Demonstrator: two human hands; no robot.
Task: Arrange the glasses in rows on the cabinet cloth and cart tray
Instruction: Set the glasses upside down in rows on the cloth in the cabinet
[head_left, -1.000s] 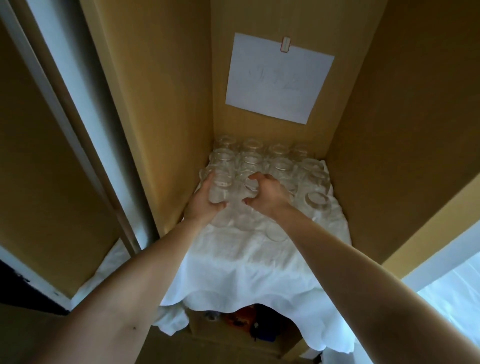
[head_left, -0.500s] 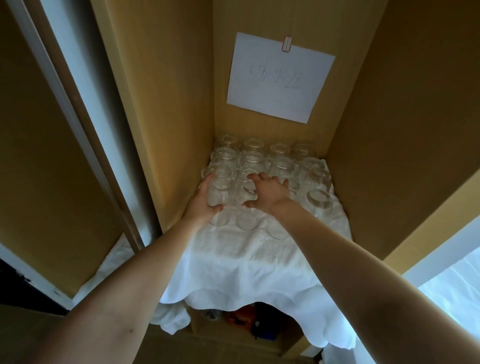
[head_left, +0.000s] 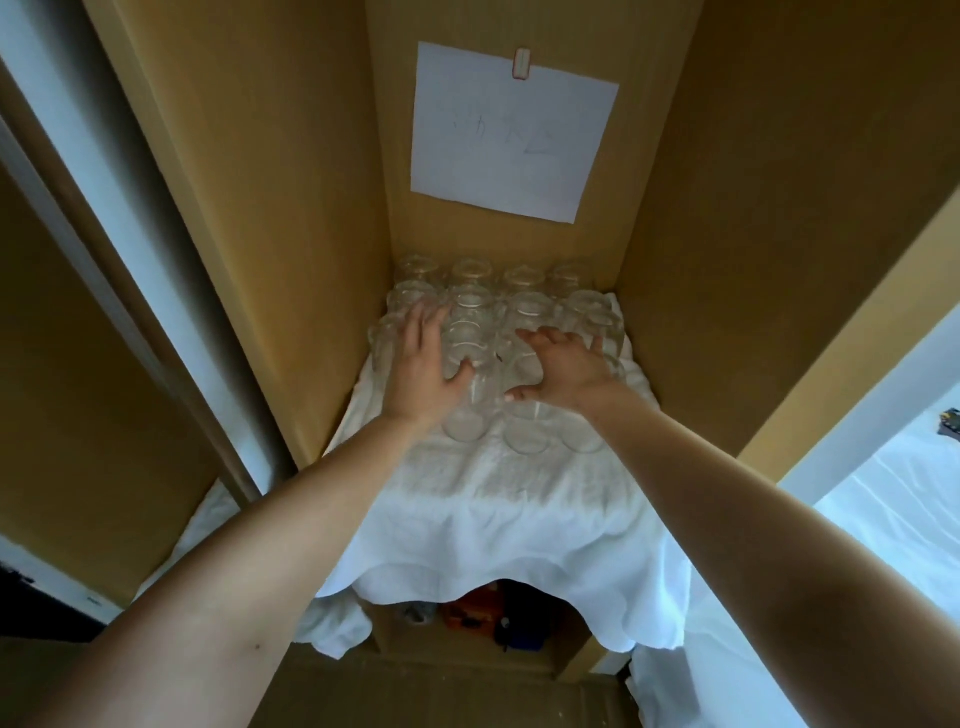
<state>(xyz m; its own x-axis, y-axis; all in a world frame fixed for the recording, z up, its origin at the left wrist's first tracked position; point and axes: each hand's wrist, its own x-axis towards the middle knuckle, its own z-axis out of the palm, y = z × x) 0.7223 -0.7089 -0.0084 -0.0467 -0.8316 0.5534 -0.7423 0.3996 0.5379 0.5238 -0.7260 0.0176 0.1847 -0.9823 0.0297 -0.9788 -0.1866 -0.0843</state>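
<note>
The glasses (head_left: 470, 275) are standing in tight rows on the white cloth (head_left: 493, 514) at the back of the cabinet (head_left: 291, 208), the farthest row sitting against the back wall and the nearest row (head_left: 527, 434) sitting about midway along the shelf. They are clear and crowded together, so an exact count is not possible. The left hand (head_left: 421, 364) is lying flat over the left-hand glasses with its fingers straight and slightly spread, the thumb reaching sideways to touch a glass in the next column. The right hand (head_left: 566, 369) is hovering or resting over the glasses right of the middle, fingers fanned wide and gripping nothing; whether its palm is touching the rims cannot be told. Both bare forearms are stretching in from the bottom corners. The cloth is covering the whole shelf and hanging over its front edge in a scalloped hem. On the back wall above the glasses, a sheet of paper (head_left: 514, 130) with faint writing is hanging from a small clip (head_left: 521, 63). Below the shelf, some orange and dark items (head_left: 478, 618) are showing in a lower compartment, too dim to identify. More white fabric (head_left: 883, 519) is lying off to the right.
</note>
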